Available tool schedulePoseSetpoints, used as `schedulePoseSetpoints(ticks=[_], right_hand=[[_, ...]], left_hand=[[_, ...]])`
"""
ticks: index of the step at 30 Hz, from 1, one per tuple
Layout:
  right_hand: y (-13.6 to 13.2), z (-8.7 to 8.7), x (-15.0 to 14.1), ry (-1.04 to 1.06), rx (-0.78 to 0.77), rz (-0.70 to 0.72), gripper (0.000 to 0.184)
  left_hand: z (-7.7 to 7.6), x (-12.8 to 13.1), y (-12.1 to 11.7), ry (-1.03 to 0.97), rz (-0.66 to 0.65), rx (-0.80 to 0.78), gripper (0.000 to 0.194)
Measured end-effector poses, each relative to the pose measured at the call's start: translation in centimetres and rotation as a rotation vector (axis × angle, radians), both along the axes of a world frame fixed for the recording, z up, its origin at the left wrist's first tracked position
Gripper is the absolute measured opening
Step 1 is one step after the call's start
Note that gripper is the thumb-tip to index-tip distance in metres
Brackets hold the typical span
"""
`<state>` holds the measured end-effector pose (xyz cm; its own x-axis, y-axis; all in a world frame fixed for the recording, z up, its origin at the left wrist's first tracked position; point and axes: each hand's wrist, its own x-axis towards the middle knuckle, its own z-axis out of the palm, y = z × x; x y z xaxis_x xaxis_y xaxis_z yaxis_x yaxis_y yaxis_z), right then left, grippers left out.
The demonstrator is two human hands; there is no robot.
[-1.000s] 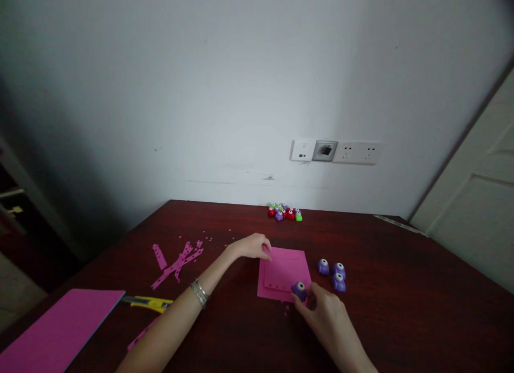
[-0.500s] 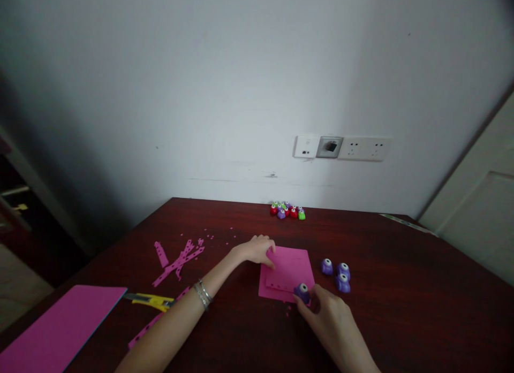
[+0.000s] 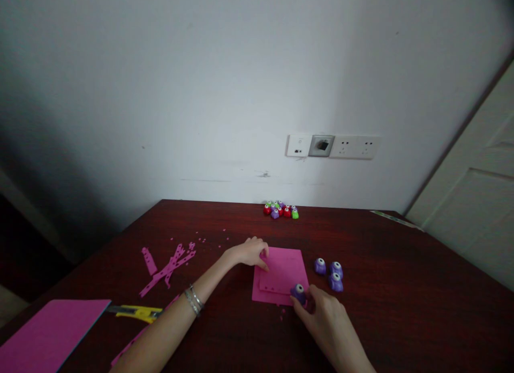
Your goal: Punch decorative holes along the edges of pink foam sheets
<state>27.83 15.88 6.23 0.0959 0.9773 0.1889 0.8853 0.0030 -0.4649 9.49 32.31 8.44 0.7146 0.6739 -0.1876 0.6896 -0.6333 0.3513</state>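
Observation:
A smaller pink sheet [image 3: 283,268] lies on a slightly larger pink sheet [image 3: 258,296] on the table. Small dark marks, probably punched holes, run along the near edge of the upper one. At its left side, my left hand [image 3: 251,252] grips the edge with thumb and fingers. My right hand [image 3: 328,315] is closed around a purple craft punch [image 3: 297,294] at the near right corner, where the punch hides the sheet's edge. Tiny pink punched bits [image 3: 282,312] lie just in front. To the right stand three more purple punches [image 3: 335,281].
Red, green and purple punches [image 3: 280,210] cluster by the wall. On the left lie punched pink strips [image 3: 168,268], scattered bits, a yellow utility knife [image 3: 138,312] with its blade out, and a large pink sheet [image 3: 52,330]. A long thin strip [image 3: 395,220] lies at the back right.
The camera view has shifted, so everything sits slightly further left. Both hands keep their holds, and the punch remains at the sheet's near right corner.

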Motion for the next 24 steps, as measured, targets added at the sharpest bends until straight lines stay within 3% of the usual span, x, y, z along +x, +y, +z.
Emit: schedulePoseSetpoints(ticks=[6,13,18,24], right_hand=[[-0.2,-0.1,-0.2,0.008,0.006,0.022,0.019],[-0.3,-0.3,-0.4,-0.007,-0.012,0.021,0.019],[-0.3,-0.3,-0.4,0.020,-0.004,0.026,0.019],[-0.3,-0.2,-0.2,0.054,0.070,-0.009,0.021]], left_hand=[[-0.5,0.0,0.2,-0.063,0.002,-0.038,0.041],[0.0,-0.3,0.3,-0.265,-0.012,-0.244,0.020],[0.5,-0.9,0.5,-0.402,0.080,-0.532,0.022],[1.1,-1.3,0.6,-0.512,0.209,-0.642,0.031]])
